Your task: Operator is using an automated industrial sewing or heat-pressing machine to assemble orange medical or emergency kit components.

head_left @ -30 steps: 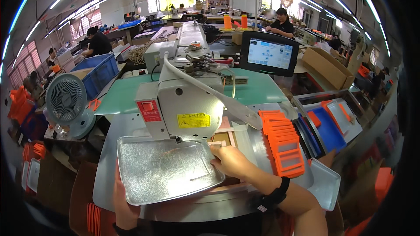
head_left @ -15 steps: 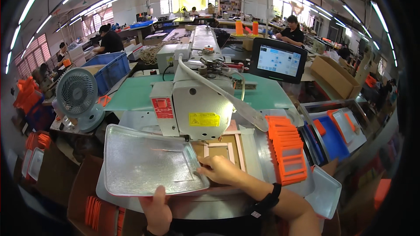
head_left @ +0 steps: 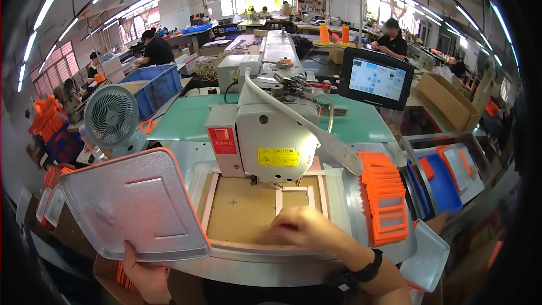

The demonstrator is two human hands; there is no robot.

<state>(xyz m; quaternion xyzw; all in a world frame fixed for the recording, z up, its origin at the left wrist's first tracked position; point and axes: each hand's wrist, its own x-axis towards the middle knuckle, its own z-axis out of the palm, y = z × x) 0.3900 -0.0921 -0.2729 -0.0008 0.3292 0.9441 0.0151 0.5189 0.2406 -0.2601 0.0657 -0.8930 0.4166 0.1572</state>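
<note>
My left hand (head_left: 144, 274) holds a silver rectangular panel with an orange rim (head_left: 132, 203) by its lower edge, tilted up at the left of the sewing machine (head_left: 274, 127). My right hand (head_left: 299, 226) is over the brown fixture board (head_left: 231, 214) with pale strips framing it, below the machine head; its fingers are curled, and whether anything is in them is hidden. A row of overlapping orange frames (head_left: 384, 192) lies on the metal plate to the right of the fixture.
A screen (head_left: 374, 79) stands behind right, a fan (head_left: 110, 116) and blue crate (head_left: 155, 87) at left. Blue trays (head_left: 437, 183) and a silver panel (head_left: 423, 257) are at right, a cardboard box (head_left: 446, 101) beyond. Co-workers (head_left: 389, 42) sit farther back.
My left hand has swung the panel left and tilted it up, away from the fixture, uncovering the board. My right hand has let go of the panel and moved over the board.
</note>
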